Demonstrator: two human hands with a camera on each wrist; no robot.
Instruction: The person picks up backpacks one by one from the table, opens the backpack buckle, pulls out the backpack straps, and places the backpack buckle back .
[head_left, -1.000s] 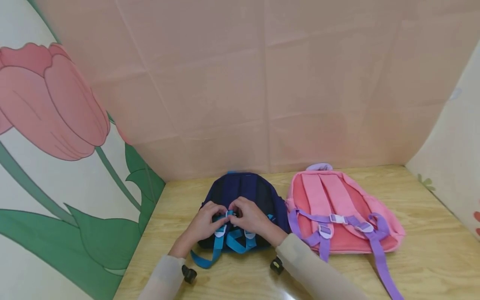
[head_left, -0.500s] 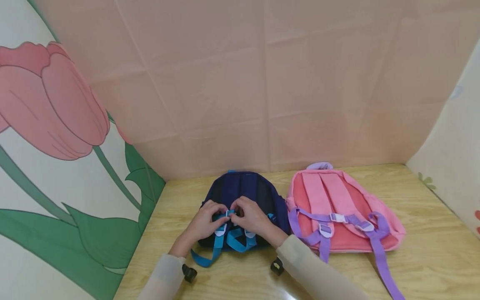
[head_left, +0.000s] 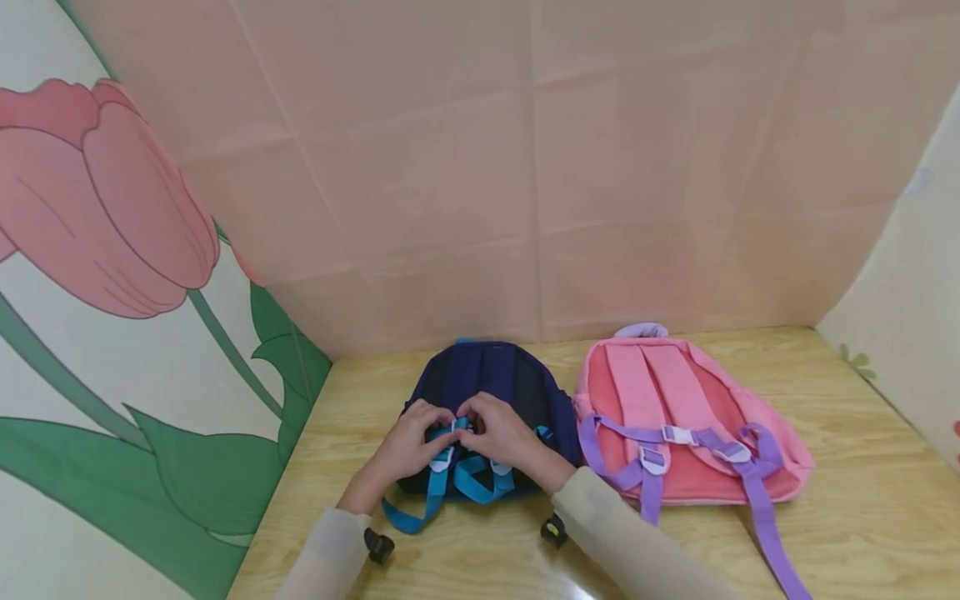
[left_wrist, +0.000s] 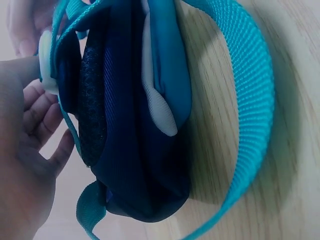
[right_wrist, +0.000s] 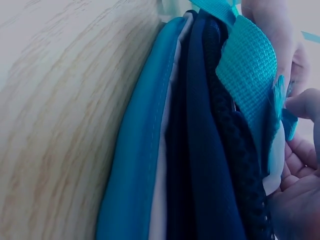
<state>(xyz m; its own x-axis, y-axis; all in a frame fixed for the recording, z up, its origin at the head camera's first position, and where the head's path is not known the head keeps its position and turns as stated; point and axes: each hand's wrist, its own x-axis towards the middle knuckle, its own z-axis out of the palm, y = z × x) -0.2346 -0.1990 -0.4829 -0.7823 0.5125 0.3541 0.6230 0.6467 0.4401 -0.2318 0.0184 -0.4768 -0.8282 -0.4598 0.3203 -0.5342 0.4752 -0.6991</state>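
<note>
Blue webbing (head_left: 461,424) is pinched by left hand (head_left: 409,437) and right hand (head_left: 502,428) over the navy backpack (head_left: 480,367) at lower centre, with both grips unchanged since the earlier frame.

Pink backpack (head_left: 684,402) on wooden table (head_left: 870,508)

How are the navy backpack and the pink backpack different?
The navy backpack has blue webbing; the pink backpack has purple webbing.
The left hand and right hand hold the navy backpack's webbing, while neither holds the pink backpack.
The pink backpack looks wider than the navy backpack.
Both lie on the table, strap side up.
</note>
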